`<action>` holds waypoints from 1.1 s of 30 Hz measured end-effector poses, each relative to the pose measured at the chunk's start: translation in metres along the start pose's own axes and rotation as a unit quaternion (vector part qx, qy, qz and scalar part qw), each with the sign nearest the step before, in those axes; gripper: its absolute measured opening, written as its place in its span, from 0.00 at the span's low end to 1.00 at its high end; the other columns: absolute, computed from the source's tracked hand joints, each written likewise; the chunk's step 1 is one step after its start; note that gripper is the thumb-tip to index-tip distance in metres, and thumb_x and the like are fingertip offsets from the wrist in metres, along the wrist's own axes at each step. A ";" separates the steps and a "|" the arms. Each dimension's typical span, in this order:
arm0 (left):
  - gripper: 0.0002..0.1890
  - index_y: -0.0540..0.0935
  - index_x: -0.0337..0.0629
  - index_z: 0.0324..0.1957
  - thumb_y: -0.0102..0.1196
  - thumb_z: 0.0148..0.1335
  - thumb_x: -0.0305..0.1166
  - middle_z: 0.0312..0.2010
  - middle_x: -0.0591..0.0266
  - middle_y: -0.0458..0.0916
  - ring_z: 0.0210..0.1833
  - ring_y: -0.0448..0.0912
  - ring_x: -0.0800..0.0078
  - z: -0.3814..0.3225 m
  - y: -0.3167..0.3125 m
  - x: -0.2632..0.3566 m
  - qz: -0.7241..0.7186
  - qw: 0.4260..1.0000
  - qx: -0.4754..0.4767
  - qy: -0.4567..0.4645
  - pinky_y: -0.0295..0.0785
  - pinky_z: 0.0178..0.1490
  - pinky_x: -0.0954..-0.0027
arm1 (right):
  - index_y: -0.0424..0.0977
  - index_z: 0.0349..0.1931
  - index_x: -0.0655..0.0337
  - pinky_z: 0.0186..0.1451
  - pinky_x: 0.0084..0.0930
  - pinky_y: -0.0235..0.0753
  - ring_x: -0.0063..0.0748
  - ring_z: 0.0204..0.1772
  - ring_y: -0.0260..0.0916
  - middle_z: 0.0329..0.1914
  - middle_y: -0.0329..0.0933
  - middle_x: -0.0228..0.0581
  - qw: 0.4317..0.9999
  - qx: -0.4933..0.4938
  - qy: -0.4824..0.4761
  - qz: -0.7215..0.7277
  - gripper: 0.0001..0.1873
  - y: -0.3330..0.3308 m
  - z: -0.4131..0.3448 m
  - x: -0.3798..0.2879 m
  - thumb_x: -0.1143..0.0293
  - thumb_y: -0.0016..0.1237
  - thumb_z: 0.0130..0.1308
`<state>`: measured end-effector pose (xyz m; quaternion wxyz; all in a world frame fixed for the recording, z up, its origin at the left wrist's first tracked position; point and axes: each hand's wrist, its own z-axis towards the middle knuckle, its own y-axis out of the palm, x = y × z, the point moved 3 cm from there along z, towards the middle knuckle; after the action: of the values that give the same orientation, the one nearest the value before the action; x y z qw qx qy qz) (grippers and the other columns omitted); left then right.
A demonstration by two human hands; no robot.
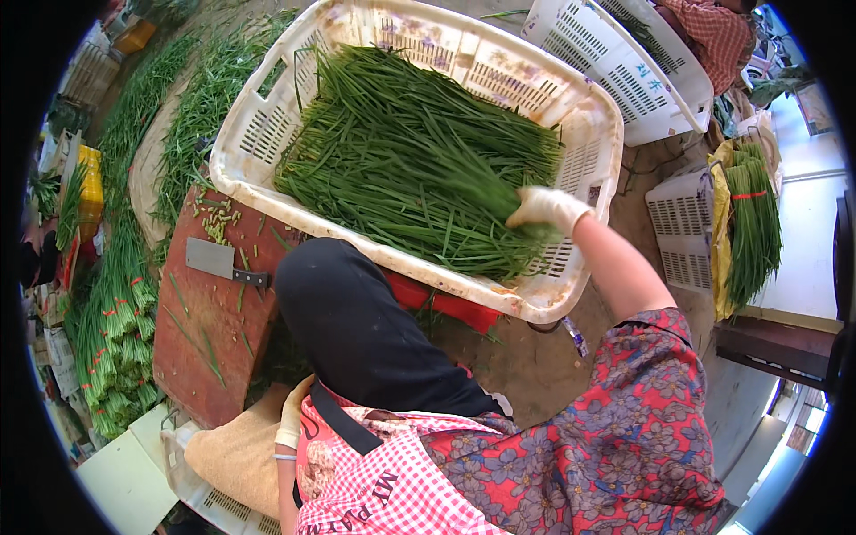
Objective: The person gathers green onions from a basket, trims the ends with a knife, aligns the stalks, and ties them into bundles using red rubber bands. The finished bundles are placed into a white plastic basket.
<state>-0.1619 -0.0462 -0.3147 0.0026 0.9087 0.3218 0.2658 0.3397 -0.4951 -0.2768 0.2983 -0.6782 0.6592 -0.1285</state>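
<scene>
My right hand point(550, 207), in a pale glove, grips a bunch of garlic chives point(461, 175) by its right end. Motion blurs the leaves of this bunch. Beneath it, more garlic chives point(374, 210) lie in a white plastic crate point(394, 267) whose inner walls are stained. My left hand point(293, 418), also gloved, is down by my hip beside the apron; its fingers are mostly hidden. Left of my knee, a cleaver point(210, 256) with a black handle lies flat on a worn red board point(200, 348). Cut stem ends point(217, 221) are scattered near the blade.
Tied chive bundles point(117, 348) and loose greens point(200, 127) cover the floor at left. Another white crate point(615, 67) stands at upper right near a person in a checked sleeve point(715, 40). At right, a banded bundle point(752, 214) hangs over a crate point(682, 231).
</scene>
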 end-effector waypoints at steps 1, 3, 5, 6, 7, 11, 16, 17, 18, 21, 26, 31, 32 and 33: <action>0.25 0.68 0.31 0.72 0.40 0.77 0.30 0.69 0.47 0.73 0.69 0.74 0.59 0.000 0.001 0.001 0.009 1.000 -0.005 0.009 0.66 0.76 0.61 | 0.76 0.62 0.65 0.61 0.37 0.80 0.49 0.59 0.82 0.58 0.82 0.56 0.998 0.012 -0.006 -0.059 0.37 0.018 0.000 -0.007 0.54 0.66 0.53; 0.25 0.68 0.31 0.72 0.42 0.77 0.31 0.69 0.47 0.73 0.69 0.74 0.59 -0.002 0.000 0.001 0.003 1.000 0.005 -0.006 0.66 0.76 0.61 | 0.73 0.65 0.65 0.58 0.39 0.82 0.51 0.56 0.83 0.57 0.82 0.56 0.983 0.025 0.020 -0.181 0.36 0.034 0.007 -0.019 0.58 0.62 0.57; 0.25 0.69 0.31 0.71 0.45 0.76 0.30 0.68 0.47 0.74 0.69 0.74 0.60 -0.004 -0.001 0.004 0.011 1.000 0.011 0.006 0.66 0.75 0.62 | 0.79 0.57 0.65 0.56 0.39 0.82 0.51 0.56 0.83 0.53 0.84 0.56 0.981 0.040 0.020 -0.188 0.28 0.033 0.008 -0.024 0.61 0.59 0.56; 0.24 0.70 0.31 0.71 0.47 0.76 0.28 0.67 0.47 0.75 0.68 0.74 0.61 -0.006 -0.002 0.006 0.018 1.000 0.014 0.019 0.67 0.75 0.63 | 0.80 0.55 0.65 0.56 0.39 0.82 0.50 0.55 0.84 0.52 0.84 0.56 0.984 0.034 0.015 -0.176 0.27 0.025 0.007 -0.025 0.61 0.59 0.55; 0.24 0.71 0.31 0.70 0.49 0.75 0.27 0.66 0.48 0.76 0.68 0.75 0.62 -0.009 -0.003 0.009 0.023 0.999 0.017 0.032 0.67 0.74 0.64 | 0.82 0.53 0.66 0.56 0.39 0.82 0.50 0.55 0.84 0.51 0.84 0.56 0.985 0.032 0.014 -0.170 0.26 0.014 0.003 -0.023 0.61 0.60 0.55; 0.22 0.75 0.31 0.67 0.55 0.74 0.25 0.62 0.49 0.80 0.65 0.77 0.64 -0.027 -0.006 0.034 0.334 0.924 0.043 0.182 0.70 0.71 0.67 | 0.82 0.47 0.67 0.50 0.34 0.83 0.40 0.43 0.85 0.43 0.87 0.48 0.997 0.051 -0.045 0.047 0.26 -0.035 -0.032 -0.020 0.60 0.66 0.51; 0.21 0.75 0.30 0.67 0.54 0.74 0.26 0.57 0.53 0.83 0.60 0.80 0.70 -0.055 0.010 0.089 0.308 0.913 0.058 0.260 0.73 0.66 0.70 | 0.79 0.52 0.68 0.49 0.27 0.86 0.29 0.44 0.85 0.46 0.87 0.45 0.846 -0.126 -0.145 0.497 0.21 -0.039 -0.088 -0.057 0.70 0.67 0.60; 0.21 0.74 0.29 0.67 0.53 0.75 0.27 0.58 0.51 0.82 0.61 0.80 0.69 -0.063 0.017 0.103 0.301 0.910 0.054 0.281 0.73 0.67 0.68 | 0.79 0.52 0.68 0.50 0.28 0.86 0.31 0.44 0.85 0.47 0.87 0.45 0.824 -0.140 -0.148 0.528 0.21 -0.038 -0.097 -0.069 0.70 0.67 0.61; 0.22 0.74 0.29 0.67 0.53 0.75 0.27 0.59 0.50 0.82 0.62 0.79 0.67 -0.072 0.026 0.118 0.284 0.904 0.030 0.317 0.73 0.67 0.67 | 0.78 0.55 0.69 0.52 0.27 0.86 0.31 0.46 0.85 0.49 0.87 0.47 0.800 -0.162 -0.166 0.554 0.22 -0.037 -0.109 -0.083 0.71 0.65 0.63; 0.23 0.72 0.28 0.68 0.53 0.76 0.28 0.59 0.48 0.81 0.63 0.80 0.64 -0.097 0.058 0.155 0.182 0.918 -0.032 0.350 0.72 0.69 0.66 | 0.74 0.64 0.70 0.55 0.23 0.83 0.28 0.48 0.84 0.49 0.86 0.45 0.744 -0.212 -0.265 0.575 0.28 -0.032 -0.150 -0.133 0.69 0.63 0.64; 0.26 0.68 0.32 0.72 0.52 0.77 0.33 0.65 0.46 0.77 0.67 0.77 0.59 -0.124 0.108 0.189 0.122 0.922 -0.156 0.333 0.70 0.72 0.61 | 0.73 0.65 0.70 0.45 0.16 0.79 0.20 0.40 0.80 0.46 0.85 0.40 0.731 -0.230 -0.333 0.550 0.34 -0.011 -0.218 -0.223 0.64 0.65 0.59; 0.38 0.56 0.36 0.78 0.56 0.75 0.41 0.73 0.49 0.68 0.75 0.69 0.59 -0.132 0.128 0.197 0.026 0.862 -0.355 0.361 0.68 0.74 0.58 | 0.73 0.65 0.69 0.43 0.18 0.76 0.21 0.40 0.77 0.47 0.85 0.41 0.743 -0.319 -0.365 0.462 0.39 0.038 -0.258 -0.306 0.58 0.68 0.55; 0.46 0.54 0.38 0.79 0.60 0.70 0.52 0.75 0.49 0.66 0.76 0.66 0.59 -0.134 0.128 0.197 0.008 0.832 -0.423 0.359 0.64 0.76 0.55 | 0.73 0.66 0.68 0.48 0.20 0.76 0.24 0.44 0.77 0.48 0.84 0.42 0.751 -0.353 -0.355 0.431 0.40 0.051 -0.260 -0.321 0.56 0.68 0.54; 0.54 0.54 0.40 0.79 0.63 0.63 0.62 0.76 0.48 0.63 0.77 0.65 0.56 -0.135 0.127 0.195 0.003 0.823 -0.431 0.370 0.62 0.78 0.52 | 0.72 0.67 0.67 0.52 0.21 0.75 0.25 0.47 0.77 0.51 0.84 0.43 0.761 -0.392 -0.337 0.392 0.40 0.061 -0.262 -0.333 0.57 0.68 0.55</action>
<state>-0.0264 -0.0555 -0.0826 0.2735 0.6496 0.1485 0.6937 0.1084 -0.2308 -0.0322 0.2336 -0.4179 0.7172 0.5064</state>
